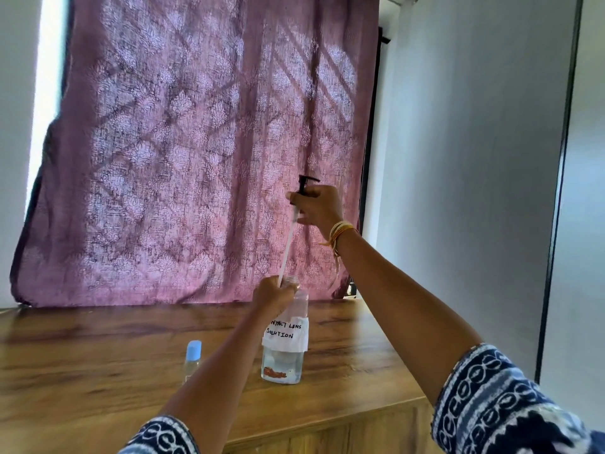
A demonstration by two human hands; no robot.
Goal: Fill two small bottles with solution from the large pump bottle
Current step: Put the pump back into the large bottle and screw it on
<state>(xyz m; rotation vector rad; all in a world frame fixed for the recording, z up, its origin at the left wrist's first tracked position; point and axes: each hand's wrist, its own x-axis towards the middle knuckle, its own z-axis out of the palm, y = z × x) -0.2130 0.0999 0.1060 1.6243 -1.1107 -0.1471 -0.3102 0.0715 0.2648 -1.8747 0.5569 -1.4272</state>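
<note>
I see the tall clear plastic pump bottle (284, 355) with a handwritten white paper label standing upright on the brown wooden table (98, 355). My left hand (273, 294) is clenched around its neck. My right hand (319, 206) grasps the black pump head (306, 184), lifted high, its thin white dip tube (288, 247) slanting down into the bottle mouth. A small clear bottle with light blue cap (192, 358) stands just left, partly behind my forearm.
</note>
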